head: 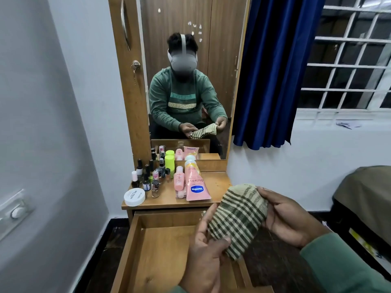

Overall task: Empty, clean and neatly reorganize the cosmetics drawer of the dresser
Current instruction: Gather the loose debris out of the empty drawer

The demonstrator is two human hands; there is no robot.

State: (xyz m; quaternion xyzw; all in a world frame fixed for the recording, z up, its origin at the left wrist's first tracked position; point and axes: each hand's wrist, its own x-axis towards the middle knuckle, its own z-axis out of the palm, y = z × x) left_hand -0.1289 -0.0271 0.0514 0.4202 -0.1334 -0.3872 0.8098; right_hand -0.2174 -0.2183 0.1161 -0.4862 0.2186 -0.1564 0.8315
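Note:
The wooden drawer (135,246) of the dresser is pulled out, and its bare inside holds nothing that I can see. Above its right side I hold a folded green-and-cream striped cloth (238,218) with both hands. My left hand (204,252) grips its lower left end, thumb on top. My right hand (289,218) cups its upper right side. On the dresser top (218,182) stand several nail polish bottles (148,176), a white round jar (134,196), a pink Vaseline tube (195,187), a small pink bottle (179,179) and a lime green bottle (169,163).
A mirror (190,70) behind the dresser top reflects me holding the cloth. A blue curtain (273,70) and a barred window (349,60) are at the right. A covered object (364,199) sits at the far right. The white wall (53,123) with a switch plate is on the left.

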